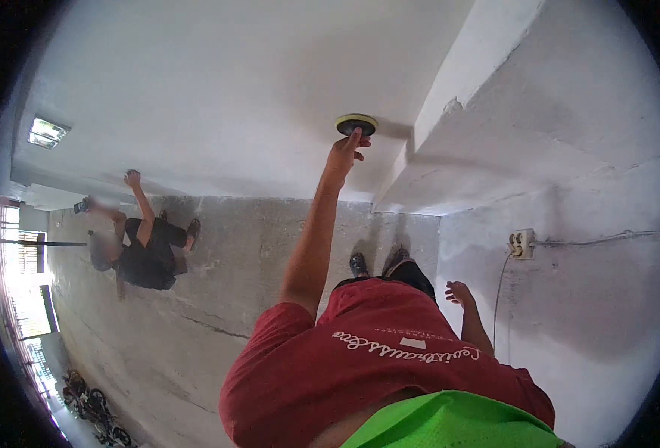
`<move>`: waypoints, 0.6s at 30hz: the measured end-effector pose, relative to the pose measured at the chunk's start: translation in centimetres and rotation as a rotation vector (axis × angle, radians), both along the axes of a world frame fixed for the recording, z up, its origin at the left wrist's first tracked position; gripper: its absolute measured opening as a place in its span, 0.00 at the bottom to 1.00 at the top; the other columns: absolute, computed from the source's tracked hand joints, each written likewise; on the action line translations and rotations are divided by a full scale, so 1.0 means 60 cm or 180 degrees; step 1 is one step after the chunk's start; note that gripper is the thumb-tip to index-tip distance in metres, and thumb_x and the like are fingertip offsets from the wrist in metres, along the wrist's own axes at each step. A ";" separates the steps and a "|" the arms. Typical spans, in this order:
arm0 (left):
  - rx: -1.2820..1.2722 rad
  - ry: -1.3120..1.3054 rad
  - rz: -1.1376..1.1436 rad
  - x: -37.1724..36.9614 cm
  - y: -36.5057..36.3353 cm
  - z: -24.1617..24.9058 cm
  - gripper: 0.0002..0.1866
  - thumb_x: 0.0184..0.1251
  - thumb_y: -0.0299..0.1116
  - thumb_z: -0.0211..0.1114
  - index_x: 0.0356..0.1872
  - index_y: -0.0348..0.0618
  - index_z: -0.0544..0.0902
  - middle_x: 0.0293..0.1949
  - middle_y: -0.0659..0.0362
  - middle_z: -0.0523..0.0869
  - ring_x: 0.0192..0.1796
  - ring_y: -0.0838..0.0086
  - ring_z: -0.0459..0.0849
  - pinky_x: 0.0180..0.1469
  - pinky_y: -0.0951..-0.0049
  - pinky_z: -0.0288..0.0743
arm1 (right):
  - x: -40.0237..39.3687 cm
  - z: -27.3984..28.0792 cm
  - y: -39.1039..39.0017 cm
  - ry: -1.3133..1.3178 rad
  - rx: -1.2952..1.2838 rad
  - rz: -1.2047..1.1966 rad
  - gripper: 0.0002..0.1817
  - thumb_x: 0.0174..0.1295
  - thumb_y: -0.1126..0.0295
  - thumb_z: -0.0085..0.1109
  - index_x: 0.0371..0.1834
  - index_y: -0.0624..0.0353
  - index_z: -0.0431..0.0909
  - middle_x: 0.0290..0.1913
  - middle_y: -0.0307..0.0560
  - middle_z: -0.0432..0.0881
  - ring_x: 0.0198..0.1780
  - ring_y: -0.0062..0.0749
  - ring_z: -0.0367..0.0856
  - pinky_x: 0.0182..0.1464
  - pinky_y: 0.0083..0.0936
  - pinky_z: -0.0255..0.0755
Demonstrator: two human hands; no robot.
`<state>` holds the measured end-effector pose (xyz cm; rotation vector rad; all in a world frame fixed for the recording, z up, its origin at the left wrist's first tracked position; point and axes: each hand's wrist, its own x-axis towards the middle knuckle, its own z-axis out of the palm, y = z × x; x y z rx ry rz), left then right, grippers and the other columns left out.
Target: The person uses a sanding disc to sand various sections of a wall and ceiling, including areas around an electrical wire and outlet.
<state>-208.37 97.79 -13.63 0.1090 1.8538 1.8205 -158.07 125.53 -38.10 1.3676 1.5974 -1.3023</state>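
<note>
My left hand reaches forward, its fingers closed on a round sanding pad with a black back and a yellowish rim. The pad lies against the white wall, just left of a projecting pillar. My right hand hangs low at my side, fingers loosely bent and apart, with nothing in it. Nearest to that hand is the whitish wall on the right.
Another person works along the same wall at left, one hand raised to it. A socket box with cables is mounted on the right. Motorbikes stand near the bright barred opening. The grey concrete floor has cracks.
</note>
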 end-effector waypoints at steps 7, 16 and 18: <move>0.0430 0.0438 0.0358 -0.008 -0.011 0.094 0.34 0.74 0.64 0.51 0.46 0.37 0.87 0.41 0.57 0.90 0.35 0.75 0.84 0.36 0.74 0.73 | -0.016 -0.022 0.008 0.0089 -0.0009 0.0122 0.23 0.70 0.46 0.50 0.55 0.51 0.76 0.43 0.45 0.86 0.37 0.35 0.85 0.43 0.39 0.72; 0.0697 0.0451 0.0674 0.000 0.023 -0.034 0.34 0.74 0.63 0.52 0.41 0.34 0.87 0.37 0.56 0.89 0.33 0.76 0.81 0.35 0.74 0.74 | -0.030 -0.031 0.026 0.0186 -0.0038 0.0201 0.25 0.68 0.43 0.54 0.54 0.50 0.76 0.43 0.45 0.87 0.36 0.35 0.86 0.43 0.41 0.73; 0.0491 0.0650 0.0758 0.009 0.001 0.085 0.36 0.73 0.65 0.52 0.41 0.34 0.87 0.36 0.56 0.89 0.31 0.76 0.79 0.34 0.74 0.73 | -0.028 -0.028 0.033 0.0365 -0.0018 0.0235 0.25 0.69 0.42 0.53 0.55 0.51 0.77 0.44 0.45 0.87 0.35 0.34 0.86 0.40 0.38 0.74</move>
